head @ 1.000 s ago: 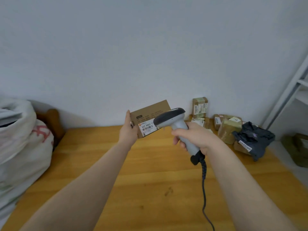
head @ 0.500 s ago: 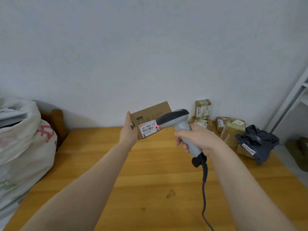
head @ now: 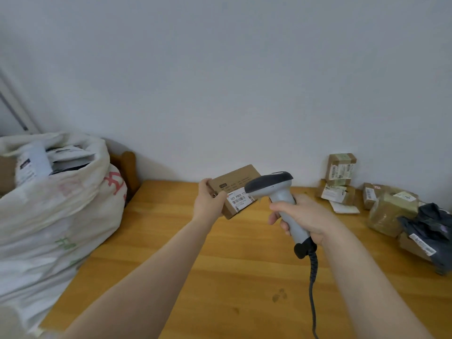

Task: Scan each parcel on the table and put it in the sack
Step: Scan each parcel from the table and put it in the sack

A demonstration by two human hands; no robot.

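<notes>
The person stands at the wooden table (head: 220, 265) with both arms stretched out over it. The left hand (head: 209, 201) grips a flat brown cardboard parcel (head: 232, 183) by its left end, thumb pressed on the near face. It holds the parcel in the air above the far part of the table, tilted so its right end sits higher. A white label (head: 241, 200) shows on the face turned toward the person.

The right hand (head: 307, 214) is wrapped tightly round the handle of a grey barcode scanner (head: 276, 185). The scanner's dark head points left and overlaps the parcel's right end, just beside the label (whether it touches the cardboard I cannot tell). A black cable (head: 312, 285) hangs from the scanner's base toward the near edge.

At the table's left edge a big white sack (head: 61, 211) stands open, pale mailers showing in its mouth. At the far right corner more parcels sit near the wall: two small labelled boxes (head: 341, 167) stacked, a tape-wrapped lump (head: 390, 210) and a dark plastic mailer (head: 431, 225).
</notes>
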